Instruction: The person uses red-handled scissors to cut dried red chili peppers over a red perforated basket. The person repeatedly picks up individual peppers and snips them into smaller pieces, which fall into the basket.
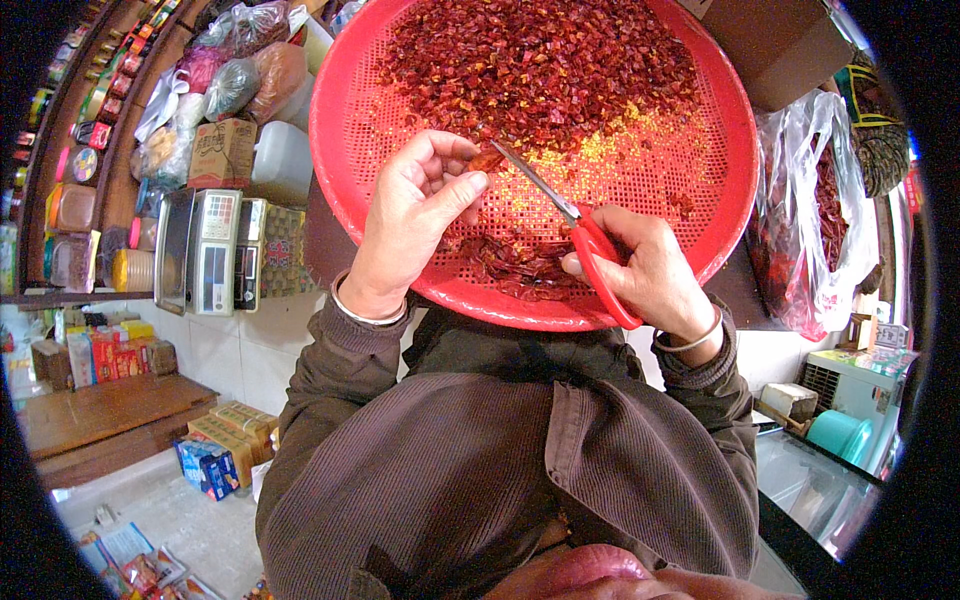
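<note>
My left hand (424,206) pinches a dried red chili (487,160) between thumb and fingers, over a large red perforated plastic basket (352,180). In my right hand (649,262) are scissors with red handles (592,255). Their blades point up and left, with the tips beside the chili. Cut chili pieces (540,67) are heaped in the far half of the basket, and yellow seeds (600,146) lie scattered at the heap's near edge. Whole dried chilies (517,266) form a small pile by the near rim, partly below my hands.
A clear plastic bag of dried chilies (814,217) stands right of the basket, near a cardboard box (780,52). To the left are a weighing scale (214,251), a white plastic jug (281,161), a carton (221,154) and shelves of jars (82,165). Boxes (225,442) sit on the floor, lower left.
</note>
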`<state>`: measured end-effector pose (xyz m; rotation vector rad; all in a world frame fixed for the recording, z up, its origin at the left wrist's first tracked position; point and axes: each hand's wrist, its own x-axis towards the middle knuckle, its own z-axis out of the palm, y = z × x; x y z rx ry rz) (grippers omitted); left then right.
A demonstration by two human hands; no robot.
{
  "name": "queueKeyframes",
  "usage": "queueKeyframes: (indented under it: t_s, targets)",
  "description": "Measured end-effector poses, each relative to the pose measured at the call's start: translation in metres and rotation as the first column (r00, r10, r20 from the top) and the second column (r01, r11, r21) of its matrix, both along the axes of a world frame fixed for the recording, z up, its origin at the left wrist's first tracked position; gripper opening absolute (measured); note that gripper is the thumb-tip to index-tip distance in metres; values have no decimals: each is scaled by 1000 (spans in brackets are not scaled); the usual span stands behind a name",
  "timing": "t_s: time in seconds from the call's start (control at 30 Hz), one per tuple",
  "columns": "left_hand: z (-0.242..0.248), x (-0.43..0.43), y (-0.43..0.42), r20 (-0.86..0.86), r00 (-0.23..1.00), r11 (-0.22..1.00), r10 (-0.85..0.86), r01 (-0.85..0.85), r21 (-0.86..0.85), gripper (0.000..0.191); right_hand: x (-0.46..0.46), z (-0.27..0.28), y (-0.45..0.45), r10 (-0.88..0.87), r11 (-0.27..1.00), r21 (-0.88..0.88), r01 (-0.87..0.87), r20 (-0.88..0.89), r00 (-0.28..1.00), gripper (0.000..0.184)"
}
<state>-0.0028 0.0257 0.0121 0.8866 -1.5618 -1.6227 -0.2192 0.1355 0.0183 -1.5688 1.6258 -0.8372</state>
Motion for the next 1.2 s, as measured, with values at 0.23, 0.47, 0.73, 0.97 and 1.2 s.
queueKeyframes:
  t_s: [0.23,0.47,0.73,0.97,1.2]
  targets:
    - [0,-1,0,-25,999,1000,24,-24,5,19,0,2,0,0,1000,9,0,-12,1000,37]
    - [-2,-2,1,-37,999,1000,-1,0,-6,17,1,5,0,19,999,30,-18,-50,999,38]
    - [-4,-3,0,3,1000,1000,-16,16,-19,15,0,7,-2,39,997,65,-36,-36,999,30]
    - [-2,-3,0,122,992,999,-29,31,-14,12,-2,-4,0,36,999,23,-34,-57,998,32]
    - [-2,-3,1,134,991,1000,-15,18,-26,12,-1,0,0,67,997,27,-67,-11,998,33]
